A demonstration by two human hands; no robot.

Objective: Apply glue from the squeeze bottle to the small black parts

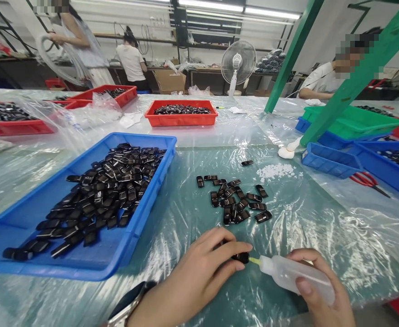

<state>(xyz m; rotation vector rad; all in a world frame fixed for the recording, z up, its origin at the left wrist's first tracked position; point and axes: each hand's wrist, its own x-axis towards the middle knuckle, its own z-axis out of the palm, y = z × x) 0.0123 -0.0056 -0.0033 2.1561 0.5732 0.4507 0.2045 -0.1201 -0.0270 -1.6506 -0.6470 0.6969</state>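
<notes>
Between the fingers of my left hand (208,263) is a small black toy car (242,257), mostly covered by the hand. My right hand (329,290) is wrapped round a translucent squeeze bottle (296,274) that lies nearly level. Its thin yellow-green nozzle (254,260) points left, with the tip at the end of the car; whether they touch I cannot tell. Just beyond my hands, several more black toy cars (233,197) are scattered on the plastic-covered table. Small white pieces (276,171) lie in a heap to their right.
A blue tray (141,227) full of black cars stands at the left. Red trays (181,119) sit farther back. On the right are a green post (342,86), a small blue bin (332,160), a green tray (352,120) and red-handled pliers (368,181). Other people work beyond the table.
</notes>
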